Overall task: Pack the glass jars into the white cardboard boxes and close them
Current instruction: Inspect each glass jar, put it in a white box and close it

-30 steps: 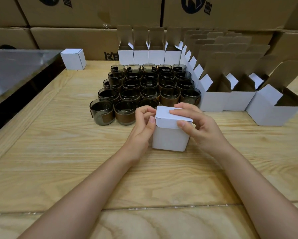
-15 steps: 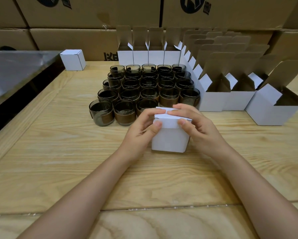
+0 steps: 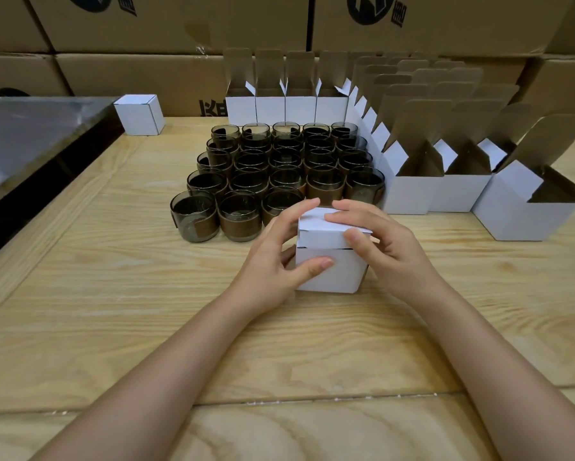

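Packing line, midday: at a wooden table, my left hand cups the near-left side of a small white box, thumb across its front face, while my right hand curls over the lid, fingers on top and thumb at the front fold, the tuck flap not quite seated. The box sits on the table just in front of the block of smoked glass jars, whose nearest row almost touches my knuckles. I judge the thin card light and easily dented, any jar inside heavy and breakable, so a hold on the side walls with pressure only along the lid's edge suits. A crowd of open boxes lines the right, a closed box stands far left by a dark metal surface; free room lies toward me
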A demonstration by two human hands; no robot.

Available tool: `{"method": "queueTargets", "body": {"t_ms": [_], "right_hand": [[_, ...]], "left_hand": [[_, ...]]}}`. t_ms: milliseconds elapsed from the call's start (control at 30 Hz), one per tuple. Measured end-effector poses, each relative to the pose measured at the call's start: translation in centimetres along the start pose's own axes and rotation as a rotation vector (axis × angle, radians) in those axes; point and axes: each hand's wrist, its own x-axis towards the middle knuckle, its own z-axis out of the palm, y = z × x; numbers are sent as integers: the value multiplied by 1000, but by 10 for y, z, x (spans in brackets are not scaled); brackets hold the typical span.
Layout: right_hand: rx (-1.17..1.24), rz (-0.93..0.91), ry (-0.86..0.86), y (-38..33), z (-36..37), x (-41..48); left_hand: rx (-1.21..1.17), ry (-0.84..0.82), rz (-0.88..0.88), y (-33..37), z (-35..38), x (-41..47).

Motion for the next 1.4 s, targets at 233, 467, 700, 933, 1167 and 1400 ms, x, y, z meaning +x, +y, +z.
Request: {"method": "queueTargets", "body": {"t_ms": [233,467,700,933,1167,1400], "right_hand": [[-74,-80,68,3,-1,-1],[-111,-91,71,2,-1,-3],[-95,-71,72,1,1,-4],[-91,-48,-33,1,-8,-3],[-179,-78,-85,-3,-15,-6],[-62,-19,-99,-4,-18,-9]], "left_hand": [[35,-9,10,0,0,-1],[18,-4,26,-2,1,-1],[52,25,35,-3,1,2],[28,-31,44,-4,-3,0],[165,1,162,-1,-7,-1],[258,10,236,3,-8,-2]]}}
